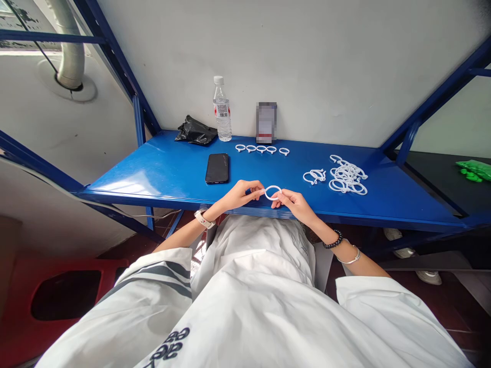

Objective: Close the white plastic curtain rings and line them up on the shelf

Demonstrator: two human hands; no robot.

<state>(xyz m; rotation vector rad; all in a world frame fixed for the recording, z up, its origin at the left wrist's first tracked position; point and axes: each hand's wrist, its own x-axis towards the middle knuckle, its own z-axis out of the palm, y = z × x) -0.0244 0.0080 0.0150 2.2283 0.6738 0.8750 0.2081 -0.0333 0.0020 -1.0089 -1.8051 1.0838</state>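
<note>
Between my two hands, above the front edge of the blue table (pixel 176 168), is a white plastic ring (pixel 273 187). My left hand (pixel 247 192) pinches its left side, and my right hand (pixel 292 202) grips its lower right side. Farther back, several similar white rings (pixel 261 149) stand in a row, one set a little apart on the right. To the right of my hands lies a tangled heap of white rings (pixel 347 176). A smaller cluster of rings (pixel 314 177) sits just left of that heap.
A black phone (pixel 217 168) lies flat left of my hands. Against the wall stand a water bottle (pixel 223 110), a crumpled black plastic bag (pixel 195 131) and an upright phone (pixel 266 123) with a blurred screen. Blue frame posts (pixel 140 120) flank the table. A red stool (pixel 23 286) is at lower left.
</note>
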